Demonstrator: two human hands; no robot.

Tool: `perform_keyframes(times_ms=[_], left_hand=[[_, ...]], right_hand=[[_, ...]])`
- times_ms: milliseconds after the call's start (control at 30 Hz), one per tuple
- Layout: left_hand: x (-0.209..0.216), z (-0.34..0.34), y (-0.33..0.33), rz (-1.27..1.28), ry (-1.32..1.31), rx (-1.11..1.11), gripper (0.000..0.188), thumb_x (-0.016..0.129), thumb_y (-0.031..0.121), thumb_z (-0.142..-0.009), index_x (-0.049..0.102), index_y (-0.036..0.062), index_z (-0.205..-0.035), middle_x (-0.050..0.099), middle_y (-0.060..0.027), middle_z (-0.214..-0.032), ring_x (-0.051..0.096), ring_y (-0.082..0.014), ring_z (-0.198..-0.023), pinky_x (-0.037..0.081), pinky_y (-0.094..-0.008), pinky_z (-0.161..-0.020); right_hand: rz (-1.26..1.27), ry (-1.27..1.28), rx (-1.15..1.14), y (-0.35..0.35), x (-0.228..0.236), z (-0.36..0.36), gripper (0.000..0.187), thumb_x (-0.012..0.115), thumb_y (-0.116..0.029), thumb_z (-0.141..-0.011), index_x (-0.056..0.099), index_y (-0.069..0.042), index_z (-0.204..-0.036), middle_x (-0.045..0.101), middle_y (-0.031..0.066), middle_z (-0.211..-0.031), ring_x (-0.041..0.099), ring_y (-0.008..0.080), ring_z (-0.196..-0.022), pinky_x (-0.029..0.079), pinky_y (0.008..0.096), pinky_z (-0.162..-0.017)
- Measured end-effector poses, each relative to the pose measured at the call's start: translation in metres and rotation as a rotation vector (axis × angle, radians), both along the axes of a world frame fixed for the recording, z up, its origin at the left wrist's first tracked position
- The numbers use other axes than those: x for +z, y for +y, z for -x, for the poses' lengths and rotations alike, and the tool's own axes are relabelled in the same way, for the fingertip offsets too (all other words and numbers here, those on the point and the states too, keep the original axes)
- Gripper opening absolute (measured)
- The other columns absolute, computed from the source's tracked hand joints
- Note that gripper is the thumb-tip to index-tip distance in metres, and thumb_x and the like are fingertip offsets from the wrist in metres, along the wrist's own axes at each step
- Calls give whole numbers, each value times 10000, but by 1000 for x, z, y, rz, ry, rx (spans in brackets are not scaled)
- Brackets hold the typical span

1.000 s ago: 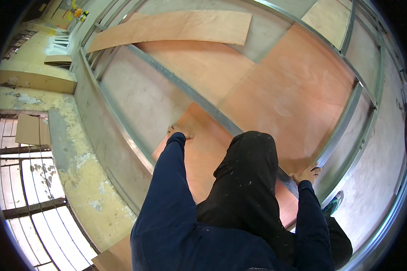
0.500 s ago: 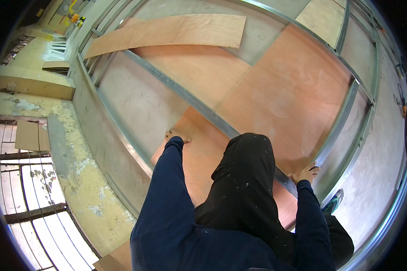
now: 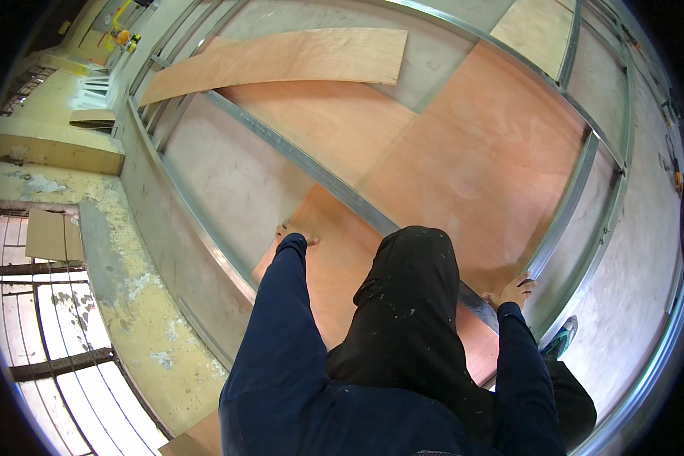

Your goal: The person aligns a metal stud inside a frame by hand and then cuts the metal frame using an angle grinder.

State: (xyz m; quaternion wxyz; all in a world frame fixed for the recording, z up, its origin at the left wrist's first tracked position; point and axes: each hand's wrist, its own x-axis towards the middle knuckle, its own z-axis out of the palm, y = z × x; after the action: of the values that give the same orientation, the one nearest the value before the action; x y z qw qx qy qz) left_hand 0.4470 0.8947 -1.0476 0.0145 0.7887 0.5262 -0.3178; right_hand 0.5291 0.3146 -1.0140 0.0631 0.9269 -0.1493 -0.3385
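My left hand [image 3: 296,234] is at the left edge of a reddish plywood sheet [image 3: 330,262]. Its thumb stretches over the sheet's face while the fingers curl at the edge. Low on the right, my right hand [image 3: 512,292] has its fingers wrapped round a grey metal channel [image 3: 562,209], close to a corner of the frame. My bent knee, in black trousers, hides part of the plywood and of the long diagonal metal stud [image 3: 304,161]. Beyond that stud lies a larger plywood sheet [image 3: 482,156].
A long, bowed plywood strip [image 3: 296,59] lies across the frame at the far side. Metal rails [image 3: 197,220] border the panelled area on the left. A peeling yellow wall [image 3: 148,304] and a barred window [image 3: 61,327] are farther left. My shoe [image 3: 561,338] is by the right rail.
The view has shifted very slightly, so the frame and boards sit a little farther left. Both hands keep their places on the plywood and the channel.
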Motion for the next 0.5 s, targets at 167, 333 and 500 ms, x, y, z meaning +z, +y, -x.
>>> perform_keyframes(times_ms=[167, 333, 500], left_hand=[[3, -6, 0, -5, 6, 26, 1260, 861, 520, -446, 183, 59, -1403, 301, -145, -1404, 331, -280, -1302, 338, -363, -1068], [10, -6, -3, 17, -18, 34, 1272, 869, 513, -434, 183, 57, -1403, 310, -141, -1404, 331, -274, -1305, 342, -361, -1068], [15, -10, -7, 15, 11, 39, 1280, 871, 513, -431, 177, 57, -1405, 307, -138, -1408, 339, -271, -1303, 341, -361, -1070]], right_hand=[[-2, -3, -14, 0, 1, -1, 1456, 814, -579, -497, -143, 67, -1384, -20, 450, -1378, 231, 573, -1261, 261, 496, -1069], [6, -5, -23, 3, 3, -2, 1455, 815, -579, -498, -144, 57, -1388, -19, 445, -1382, 233, 570, -1262, 260, 496, -1071], [3, -26, -27, -1, 0, 0, 1448, 831, -546, -502, -148, 46, -1390, -18, 433, -1391, 227, 563, -1268, 260, 488, -1074]])
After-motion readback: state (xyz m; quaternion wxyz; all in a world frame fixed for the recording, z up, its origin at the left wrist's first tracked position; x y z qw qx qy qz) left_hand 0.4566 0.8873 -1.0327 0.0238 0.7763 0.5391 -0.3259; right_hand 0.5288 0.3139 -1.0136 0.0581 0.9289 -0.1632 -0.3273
